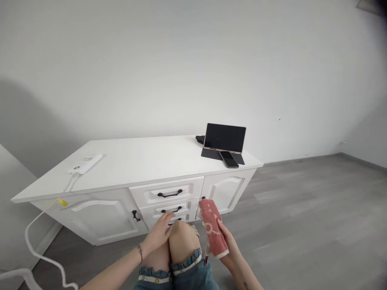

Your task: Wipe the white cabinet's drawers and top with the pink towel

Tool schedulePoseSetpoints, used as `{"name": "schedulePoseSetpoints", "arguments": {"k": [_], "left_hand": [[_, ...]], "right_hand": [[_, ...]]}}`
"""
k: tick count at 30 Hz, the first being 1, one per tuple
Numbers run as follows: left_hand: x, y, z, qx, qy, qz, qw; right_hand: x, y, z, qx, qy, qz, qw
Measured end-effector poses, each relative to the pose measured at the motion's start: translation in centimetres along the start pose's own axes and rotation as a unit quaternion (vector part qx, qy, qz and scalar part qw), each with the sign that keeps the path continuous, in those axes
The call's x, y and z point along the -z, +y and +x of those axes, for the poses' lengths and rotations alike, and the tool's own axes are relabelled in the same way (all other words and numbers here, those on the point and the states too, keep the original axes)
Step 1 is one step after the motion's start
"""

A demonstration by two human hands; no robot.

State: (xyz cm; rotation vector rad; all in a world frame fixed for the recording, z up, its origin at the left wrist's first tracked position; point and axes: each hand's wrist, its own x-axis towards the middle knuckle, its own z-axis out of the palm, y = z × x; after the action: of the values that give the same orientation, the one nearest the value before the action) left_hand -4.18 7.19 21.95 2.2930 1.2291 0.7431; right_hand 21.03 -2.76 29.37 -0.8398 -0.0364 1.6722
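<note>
Shorts (pixel 193 278): blue, with ruffled hems and a pale band above each ruffle.
Knees (pixel 180 235): bare, side by side, bent toward the cabinet.
Left hand (pixel 160 235): at the left knee, palm down, fingers loosely extended, nothing seen in its hold; whether it rests on the skin is hard to tell.
Bracelet (pixel 140 253): thin, dark and red, around the left wrist.
Right hand (pixel 228 243): closed around the lower right side of the red cloth, thumb along its edge.
Red cloth (pixel 211 225): rolled or folded into a long bundle, pale pattern and pale end border, held up just right of the knees, in front of the cabinet.
Cord (pixel 32 245): white, looping up at far left, a yellow tag (pixel 62 202) near the cabinet's edge.
Cabinet (pixel 145 155): white, panelled doors either side of a drawer stack, dark handles.
White device (pixel 86 164): flat and long, on the left of the top, cable attached.
Phone (pixel 229 160): dark screen up, lying partly on the tablet's cover.
Tablet (pixel 224 137): propped upright, screen black.
Black item (pixel 200 139): beside the tablet, partly hidden by it.
Floor (pixel 302 201): grey planks.
Wall (pixel 169 68): plain, pale, behind everything.
</note>
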Motion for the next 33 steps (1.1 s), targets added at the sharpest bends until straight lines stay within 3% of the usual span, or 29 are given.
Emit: {"name": "schedulePoseSetpoints", "arguments": {"k": [3,7,10,14,23,33], "left_hand": [[0.3,-2.3,2.5,0.002,0.08,0.046,0.996],[-1.1,-2.5,5.4,0.03,0.167,0.071,0.983],[-2.3,-1.8,6.8,0.051,0.187,0.066,0.979],[-2.5,-1.6,7.4,0.056,0.153,0.077,0.984],[-3.1,-1.9,4.8,0.049,0.125,0.076,0.988],[-4.0,2.4,-1.2,0.087,0.117,0.124,0.981]], "right_hand": [[0.3,0.0,-0.6,0.012,0.017,-0.019,1.0],[1.0,-0.2,-0.8,0.025,0.023,-0.022,0.999],[1.4,-0.5,-0.7,0.034,0.026,-0.026,0.999],[1.6,-0.5,-0.5,0.038,0.028,-0.031,0.998],[1.5,-0.2,-0.6,0.042,0.043,-0.038,0.998],[1.6,-1.3,-0.5,0.046,0.049,0.012,0.998]]}}
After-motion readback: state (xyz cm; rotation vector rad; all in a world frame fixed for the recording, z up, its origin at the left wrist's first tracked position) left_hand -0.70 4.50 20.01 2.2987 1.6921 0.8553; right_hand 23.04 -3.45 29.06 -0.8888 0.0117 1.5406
